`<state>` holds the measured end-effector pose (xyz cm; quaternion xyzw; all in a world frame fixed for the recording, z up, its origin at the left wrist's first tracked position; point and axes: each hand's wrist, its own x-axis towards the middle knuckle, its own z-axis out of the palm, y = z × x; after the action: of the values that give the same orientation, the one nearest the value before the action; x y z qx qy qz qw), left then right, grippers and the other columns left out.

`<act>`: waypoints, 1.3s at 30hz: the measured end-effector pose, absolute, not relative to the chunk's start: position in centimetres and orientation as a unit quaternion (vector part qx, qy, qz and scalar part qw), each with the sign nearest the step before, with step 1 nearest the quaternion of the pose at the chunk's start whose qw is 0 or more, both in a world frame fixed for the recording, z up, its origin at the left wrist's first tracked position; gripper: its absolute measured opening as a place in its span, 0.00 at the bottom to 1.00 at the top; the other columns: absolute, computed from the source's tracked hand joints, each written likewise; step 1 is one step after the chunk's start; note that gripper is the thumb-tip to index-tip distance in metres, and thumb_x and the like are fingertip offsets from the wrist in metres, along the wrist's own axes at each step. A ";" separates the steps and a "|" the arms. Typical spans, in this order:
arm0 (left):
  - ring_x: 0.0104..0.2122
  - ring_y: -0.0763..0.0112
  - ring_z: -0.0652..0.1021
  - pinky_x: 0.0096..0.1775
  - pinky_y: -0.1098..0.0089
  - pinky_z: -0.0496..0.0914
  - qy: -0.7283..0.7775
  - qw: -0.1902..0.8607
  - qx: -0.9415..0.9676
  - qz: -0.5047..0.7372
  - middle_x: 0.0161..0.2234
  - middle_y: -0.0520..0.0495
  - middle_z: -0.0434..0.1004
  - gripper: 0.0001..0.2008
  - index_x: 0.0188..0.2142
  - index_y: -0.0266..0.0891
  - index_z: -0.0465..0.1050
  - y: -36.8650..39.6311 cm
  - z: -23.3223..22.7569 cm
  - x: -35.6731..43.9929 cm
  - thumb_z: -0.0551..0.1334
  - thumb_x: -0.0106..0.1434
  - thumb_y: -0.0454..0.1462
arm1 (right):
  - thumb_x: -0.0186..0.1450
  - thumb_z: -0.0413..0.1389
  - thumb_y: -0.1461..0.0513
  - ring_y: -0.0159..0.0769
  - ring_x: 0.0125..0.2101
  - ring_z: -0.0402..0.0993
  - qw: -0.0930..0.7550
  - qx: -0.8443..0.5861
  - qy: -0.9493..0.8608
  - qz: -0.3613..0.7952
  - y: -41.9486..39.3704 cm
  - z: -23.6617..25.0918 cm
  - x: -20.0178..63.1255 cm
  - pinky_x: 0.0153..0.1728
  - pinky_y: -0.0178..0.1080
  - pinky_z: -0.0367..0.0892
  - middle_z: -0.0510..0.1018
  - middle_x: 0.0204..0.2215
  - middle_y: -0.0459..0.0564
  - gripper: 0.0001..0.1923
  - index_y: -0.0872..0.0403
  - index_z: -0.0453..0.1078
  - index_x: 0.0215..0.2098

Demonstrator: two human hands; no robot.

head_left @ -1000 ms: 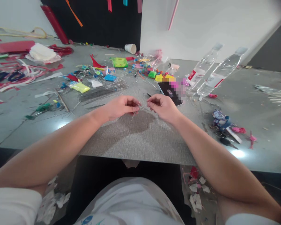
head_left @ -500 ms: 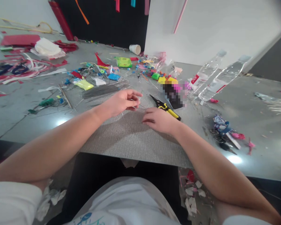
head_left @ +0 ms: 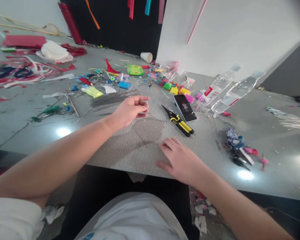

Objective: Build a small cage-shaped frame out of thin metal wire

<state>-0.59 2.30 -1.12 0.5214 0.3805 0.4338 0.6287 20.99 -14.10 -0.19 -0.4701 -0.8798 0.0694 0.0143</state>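
Across the grey tabletop, woven-looking along the middle of its near edge, the left hand rests side-on, fingers curled towards the thumb; whether they grip anything I cannot tell. The right hand is palm-down by that edge, fingers loosely parted around nothing visible. Farther from the edge lie a sheaf of straight grey metal wires, black pliers with yellow-striped handles and, just beside the left fingertips, one hair-thin wire.

White short-sleeved shirt, blue print
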 end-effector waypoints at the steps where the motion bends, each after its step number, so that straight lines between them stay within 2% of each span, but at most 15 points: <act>1: 0.33 0.74 0.77 0.36 0.68 0.75 0.381 0.630 0.520 0.434 0.36 0.49 0.74 0.16 0.50 0.39 0.76 2.2 -1.2 -0.5 0.69 0.62 0.31 | 0.69 0.59 0.46 0.53 0.49 0.72 0.042 -0.477 -0.875 0.072 -15.2 -0.7 21.5 0.49 0.52 0.75 0.75 0.50 0.62 0.28 0.61 0.74 0.53; 3: 0.34 0.72 0.78 0.35 0.68 0.75 0.384 0.632 0.517 0.432 0.36 0.48 0.74 0.16 0.49 0.39 0.76 2.1 -1.3 -0.3 0.69 0.62 0.30 | 0.65 0.63 0.43 0.54 0.51 0.71 0.092 -0.478 -0.871 0.067 -17.5 -2.1 22.6 0.51 0.54 0.75 0.74 0.53 0.63 0.35 0.61 0.72 0.56; 6: 0.34 0.71 0.78 0.35 0.67 0.75 0.393 0.639 0.503 0.429 0.36 0.48 0.74 0.16 0.50 0.38 0.75 1.9 -1.3 0.0 0.68 0.62 0.29 | 0.67 0.64 0.54 0.51 0.47 0.73 0.154 -0.470 -0.869 0.010 -20.4 -4.4 23.7 0.48 0.53 0.75 0.77 0.48 0.60 0.24 0.60 0.71 0.56; 9: 0.33 0.71 0.78 0.35 0.67 0.74 0.396 0.647 0.495 0.423 0.35 0.48 0.74 0.18 0.51 0.37 0.74 1.7 -1.3 0.2 0.68 0.62 0.28 | 0.68 0.64 0.67 0.43 0.40 0.74 0.251 -0.451 -0.856 -0.020 -22.1 -6.3 24.0 0.43 0.48 0.75 0.79 0.38 0.54 0.12 0.58 0.74 0.50; 12: 0.34 0.71 0.78 0.35 0.67 0.74 0.396 0.647 0.506 0.410 0.36 0.47 0.74 0.17 0.50 0.36 0.75 1.6 -1.6 0.3 0.68 0.62 0.29 | 0.66 0.62 0.74 0.37 0.34 0.71 0.316 -0.438 -0.841 -0.020 -22.9 -7.3 23.5 0.36 0.43 0.73 0.78 0.32 0.50 0.12 0.57 0.74 0.45; 15: 0.34 0.71 0.78 0.35 0.67 0.75 0.398 0.646 0.513 0.401 0.37 0.46 0.75 0.15 0.49 0.36 0.75 1.6 -2.1 0.4 0.68 0.62 0.30 | 0.65 0.60 0.77 0.36 0.31 0.67 0.372 -0.457 -0.808 -0.001 -23.2 -7.3 22.5 0.32 0.41 0.71 0.75 0.28 0.49 0.13 0.56 0.75 0.42; 19: 0.34 0.69 0.79 0.35 0.65 0.76 0.394 0.650 0.512 0.399 0.36 0.46 0.75 0.14 0.48 0.37 0.74 1.8 -2.5 0.4 0.69 0.62 0.30 | 0.65 0.60 0.77 0.36 0.33 0.68 0.420 -0.474 -0.773 0.032 -23.4 -7.0 21.6 0.33 0.40 0.72 0.78 0.31 0.50 0.14 0.55 0.75 0.42; 23: 0.34 0.68 0.79 0.35 0.65 0.76 0.384 0.659 0.510 0.398 0.34 0.47 0.74 0.14 0.47 0.38 0.73 1.8 -2.4 0.4 0.68 0.62 0.29 | 0.64 0.61 0.77 0.35 0.33 0.69 0.440 -0.480 -0.759 0.017 -23.8 -7.6 21.3 0.33 0.40 0.70 0.79 0.33 0.50 0.16 0.55 0.75 0.45; 28: 0.32 0.69 0.78 0.35 0.64 0.76 0.370 0.669 0.513 0.390 0.33 0.48 0.75 0.15 0.47 0.38 0.74 1.7 -2.4 0.4 0.69 0.61 0.29 | 0.69 0.58 0.72 0.34 0.30 0.67 0.420 -0.537 -0.730 0.050 -23.1 -6.5 21.5 0.31 0.39 0.66 0.73 0.29 0.48 0.08 0.54 0.73 0.37; 30: 0.33 0.69 0.78 0.36 0.64 0.77 0.361 0.673 0.519 0.383 0.34 0.47 0.75 0.16 0.48 0.38 0.74 1.6 -2.3 0.4 0.69 0.61 0.30 | 0.70 0.57 0.68 0.32 0.27 0.67 0.429 -0.567 -0.698 0.086 -21.3 -5.1 21.4 0.28 0.37 0.64 0.71 0.27 0.46 0.08 0.53 0.71 0.33; 32: 0.34 0.70 0.78 0.36 0.64 0.77 0.347 0.678 0.523 0.384 0.35 0.48 0.75 0.16 0.49 0.39 0.74 1.3 -2.2 0.4 0.70 0.62 0.31 | 0.71 0.58 0.64 0.32 0.27 0.67 0.445 -0.590 -0.665 0.104 -18.4 -3.5 21.0 0.29 0.37 0.64 0.71 0.25 0.45 0.09 0.52 0.71 0.31; 36: 0.35 0.72 0.78 0.41 0.64 0.78 0.315 0.687 0.511 0.410 0.34 0.51 0.75 0.16 0.48 0.40 0.73 0.9 -1.4 0.3 0.71 0.62 0.33 | 0.70 0.58 0.59 0.33 0.27 0.71 0.496 -0.595 -0.605 0.185 -11.0 -1.0 19.5 0.30 0.37 0.66 0.76 0.28 0.45 0.06 0.51 0.71 0.36; 39: 0.36 0.72 0.79 0.43 0.64 0.78 0.309 0.688 0.490 0.438 0.39 0.50 0.78 0.17 0.48 0.40 0.72 0.8 -0.8 0.2 0.72 0.61 0.33 | 0.68 0.59 0.60 0.33 0.26 0.70 0.479 -0.566 -0.631 0.227 -6.5 -0.5 18.1 0.29 0.37 0.64 0.74 0.25 0.44 0.05 0.52 0.70 0.33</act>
<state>0.17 0.82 -0.78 0.4896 0.3087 0.4378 0.6880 18.08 -6.51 -0.52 -0.5661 -0.6310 0.2274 0.4792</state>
